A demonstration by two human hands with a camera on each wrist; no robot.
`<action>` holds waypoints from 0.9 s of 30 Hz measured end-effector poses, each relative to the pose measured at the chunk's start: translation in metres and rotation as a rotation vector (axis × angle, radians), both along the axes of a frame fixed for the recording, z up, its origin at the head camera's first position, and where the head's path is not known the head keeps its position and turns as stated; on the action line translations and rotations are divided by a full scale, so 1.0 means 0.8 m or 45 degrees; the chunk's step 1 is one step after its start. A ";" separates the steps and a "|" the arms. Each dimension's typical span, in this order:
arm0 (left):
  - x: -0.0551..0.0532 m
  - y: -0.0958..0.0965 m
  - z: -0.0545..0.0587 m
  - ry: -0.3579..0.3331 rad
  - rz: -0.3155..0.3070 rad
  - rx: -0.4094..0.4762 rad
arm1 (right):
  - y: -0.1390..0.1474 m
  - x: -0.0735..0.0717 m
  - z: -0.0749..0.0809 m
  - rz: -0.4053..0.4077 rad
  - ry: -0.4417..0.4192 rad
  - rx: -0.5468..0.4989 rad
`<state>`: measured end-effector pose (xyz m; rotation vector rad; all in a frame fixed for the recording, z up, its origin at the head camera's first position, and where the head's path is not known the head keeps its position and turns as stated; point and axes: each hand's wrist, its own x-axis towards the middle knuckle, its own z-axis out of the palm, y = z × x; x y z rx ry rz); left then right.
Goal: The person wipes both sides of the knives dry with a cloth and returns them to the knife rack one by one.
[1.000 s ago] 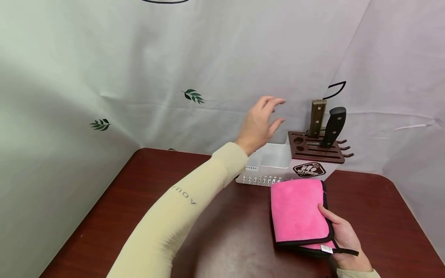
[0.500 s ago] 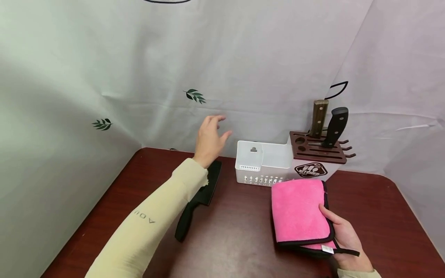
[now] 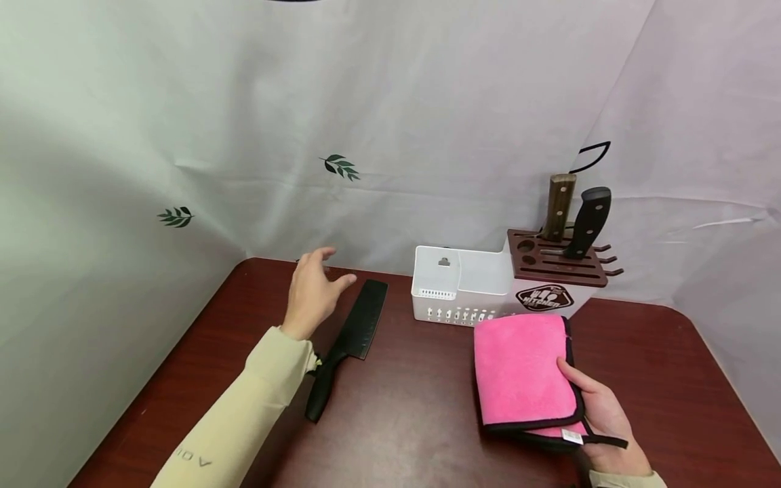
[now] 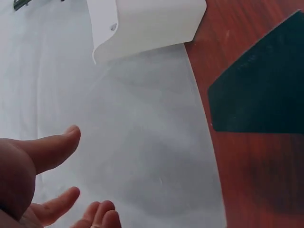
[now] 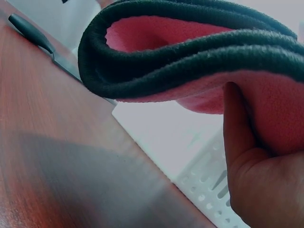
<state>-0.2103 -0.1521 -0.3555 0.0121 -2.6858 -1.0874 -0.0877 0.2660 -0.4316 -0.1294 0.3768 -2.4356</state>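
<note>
Cloth (image 3: 521,369), folded pink plush with black trim, is pinched in the right hand (image 3: 613,423) before the white plastic knife holder (image 3: 472,300), likely to secure its folds; left of the holder, the left hand (image 3: 312,297) hovers empty, fingers apart, near the black broad-bladed cleaver (image 3: 365,320).

On a clock face over the dark red-brown wooden tabletop (image 3: 421,420), a bare lane leads up from 6. It runs between a broad black-bladed cleaver (image 3: 361,322), lying at 10, and a folded pink plush cloth with black edging (image 3: 525,373), gripped by the right hand (image 3: 610,423) at 3. Near 12 it narrows beside a white perforated plastic rack (image 3: 485,272). Brown wooden (image 3: 558,207) and black riveted (image 3: 590,220) knife handles jut up toward 1 and 2. A cream sleeve (image 3: 244,413) blocks 9.
</note>
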 end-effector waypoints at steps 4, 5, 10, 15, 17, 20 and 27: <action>0.019 -0.017 -0.009 -0.077 0.020 0.009 | 0.000 0.000 0.000 -0.027 0.002 0.067; 0.023 -0.020 -0.011 -0.095 0.026 0.005 | 0.000 0.000 0.000 -0.035 0.002 0.078; 0.043 -0.032 -0.022 -0.186 0.040 -0.021 | 0.000 0.001 -0.001 0.010 -0.015 0.016; 0.062 -0.042 -0.035 -0.278 0.041 -0.065 | -0.001 0.002 -0.002 0.009 0.003 -0.001; 0.069 -0.046 -0.041 -0.319 0.057 -0.080 | -0.002 0.001 -0.003 0.006 0.013 0.004; 0.080 -0.052 -0.050 -0.372 0.078 -0.101 | -0.003 0.001 -0.003 0.010 0.027 0.005; 0.098 -0.062 -0.069 -0.451 0.068 -0.122 | -0.004 0.001 -0.001 0.005 -0.019 0.022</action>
